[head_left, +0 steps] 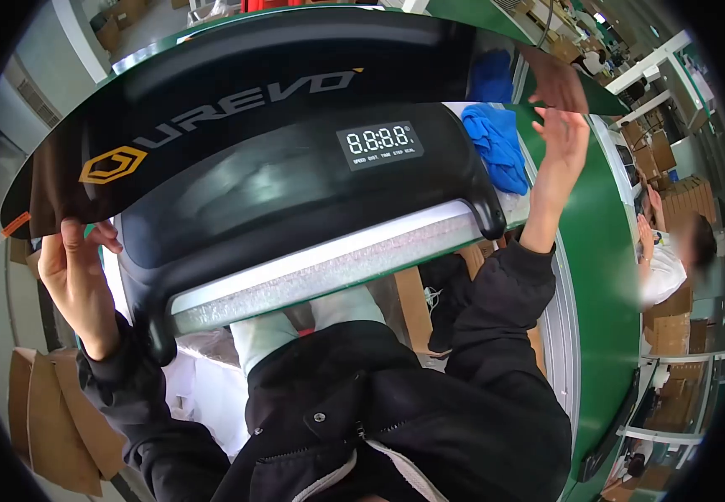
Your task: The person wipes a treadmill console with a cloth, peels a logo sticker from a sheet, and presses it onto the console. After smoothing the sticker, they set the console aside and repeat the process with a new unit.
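A glossy dark curved panel (413, 63) with the UREVO name and a yellow hexagon logo spans both hands, tilted across the view. My left hand (76, 276) grips its left end at the lower edge, thumb in front, near a small orange tab (15, 226). At the opposite end my right hand (560, 155) has its fingertips closed on the lower edge, and the panel's surface mirrors them. Directly below lies a black treadmill front cover (254, 188), with a display window (379, 144) showing digits. A whitish foam strip (329, 263) runs along the cover's near side.
A crumpled blue cloth (496, 146) lies beside the cover's right end. The green bench surface (605, 276) runs down the right. Beyond it a person in white (668, 268) sits near stacked cartons (687, 205). Folded cardboard (61, 410) stands at lower left.
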`<state>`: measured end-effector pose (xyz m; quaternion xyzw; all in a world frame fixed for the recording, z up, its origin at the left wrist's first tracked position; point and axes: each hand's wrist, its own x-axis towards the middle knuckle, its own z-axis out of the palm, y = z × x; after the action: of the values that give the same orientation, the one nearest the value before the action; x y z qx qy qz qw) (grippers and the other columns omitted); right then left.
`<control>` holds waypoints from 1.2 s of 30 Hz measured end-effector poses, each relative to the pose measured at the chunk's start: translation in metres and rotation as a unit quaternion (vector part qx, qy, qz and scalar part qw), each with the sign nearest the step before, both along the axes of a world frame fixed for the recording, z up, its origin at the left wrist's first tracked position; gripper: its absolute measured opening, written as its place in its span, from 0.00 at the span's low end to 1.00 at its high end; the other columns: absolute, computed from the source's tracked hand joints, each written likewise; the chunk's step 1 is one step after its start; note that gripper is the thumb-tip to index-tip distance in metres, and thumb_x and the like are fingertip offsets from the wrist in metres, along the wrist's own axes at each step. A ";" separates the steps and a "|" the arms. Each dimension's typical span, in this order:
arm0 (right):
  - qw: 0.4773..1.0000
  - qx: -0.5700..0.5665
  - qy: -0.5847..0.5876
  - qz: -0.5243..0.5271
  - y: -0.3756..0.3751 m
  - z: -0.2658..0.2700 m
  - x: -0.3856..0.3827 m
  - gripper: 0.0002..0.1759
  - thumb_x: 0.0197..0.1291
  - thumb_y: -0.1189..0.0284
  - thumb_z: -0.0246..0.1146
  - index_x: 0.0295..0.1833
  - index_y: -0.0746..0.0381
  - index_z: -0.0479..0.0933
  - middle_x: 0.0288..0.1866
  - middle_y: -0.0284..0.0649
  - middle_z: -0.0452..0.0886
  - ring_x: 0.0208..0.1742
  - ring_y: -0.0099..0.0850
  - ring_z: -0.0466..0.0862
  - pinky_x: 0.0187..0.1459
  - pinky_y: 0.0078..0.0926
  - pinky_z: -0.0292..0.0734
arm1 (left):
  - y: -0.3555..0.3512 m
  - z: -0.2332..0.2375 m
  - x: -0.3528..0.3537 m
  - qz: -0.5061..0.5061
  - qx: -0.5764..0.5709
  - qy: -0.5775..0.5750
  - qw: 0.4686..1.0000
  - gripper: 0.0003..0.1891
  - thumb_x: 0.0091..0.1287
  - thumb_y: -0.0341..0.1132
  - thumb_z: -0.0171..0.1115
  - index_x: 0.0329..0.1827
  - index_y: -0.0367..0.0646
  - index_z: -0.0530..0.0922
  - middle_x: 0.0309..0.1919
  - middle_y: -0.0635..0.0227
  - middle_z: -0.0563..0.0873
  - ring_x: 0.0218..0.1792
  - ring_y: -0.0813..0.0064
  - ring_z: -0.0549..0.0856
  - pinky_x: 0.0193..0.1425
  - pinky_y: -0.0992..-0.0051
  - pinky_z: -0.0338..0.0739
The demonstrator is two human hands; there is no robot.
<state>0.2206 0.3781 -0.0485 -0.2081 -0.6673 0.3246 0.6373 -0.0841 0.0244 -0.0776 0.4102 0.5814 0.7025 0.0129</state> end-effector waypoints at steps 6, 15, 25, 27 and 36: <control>0.998 0.020 0.040 0.044 -0.006 -0.001 -0.006 0.11 0.57 0.82 0.58 0.47 0.70 0.69 0.36 0.40 0.77 0.36 0.25 0.78 0.42 0.21 0.72 | -0.003 -0.004 -0.012 0.063 0.004 -0.042 0.997 0.16 0.70 0.36 0.49 0.53 0.31 0.71 0.29 0.62 0.79 0.27 0.76 0.78 0.29 0.80 0.71; 1.000 0.017 0.000 0.005 0.005 -0.009 -0.003 0.03 0.59 0.80 0.58 0.39 0.66 0.72 0.37 0.33 0.74 0.37 0.18 0.73 0.41 0.13 0.66 | -0.012 -0.009 -0.019 0.071 0.002 -0.111 0.991 0.07 0.69 0.34 0.51 0.39 0.38 0.70 0.29 0.71 0.75 0.25 0.83 0.74 0.31 0.84 0.70; 0.910 -0.309 -0.166 0.221 0.020 -0.038 -0.002 0.04 0.62 0.73 0.53 0.34 0.60 0.71 0.49 0.34 0.73 0.51 0.21 0.70 0.55 0.19 0.59 | -0.013 -0.016 -0.008 0.167 -0.221 -0.015 0.961 0.07 0.59 0.30 0.62 0.28 0.35 0.76 0.48 0.60 0.77 0.42 0.77 0.78 0.49 0.78 0.70; 0.884 -0.351 -0.169 0.260 0.028 -0.044 0.001 0.05 0.63 0.73 0.52 0.34 0.59 0.70 0.43 0.30 0.73 0.48 0.19 0.70 0.53 0.17 0.60 | -0.014 -0.019 -0.007 0.122 -0.259 -0.082 0.955 0.07 0.59 0.30 0.63 0.28 0.35 0.76 0.56 0.57 0.73 0.45 0.74 0.78 0.52 0.74 0.71; 0.942 -0.279 -0.072 0.174 0.002 -0.031 0.006 0.03 0.63 0.75 0.51 0.37 0.62 0.70 0.37 0.30 0.69 0.44 0.18 0.68 0.51 0.16 0.60 | -0.023 -0.001 0.022 0.093 -0.139 -0.165 0.972 0.06 0.63 0.27 0.52 0.27 0.37 0.71 0.64 0.54 0.65 0.52 0.73 0.76 0.61 0.74 0.62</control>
<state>0.2270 0.3801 -0.0796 -0.2808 -0.6201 0.5875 0.4376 -0.0620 0.0013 -0.0786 0.2273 0.6985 0.6711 0.1003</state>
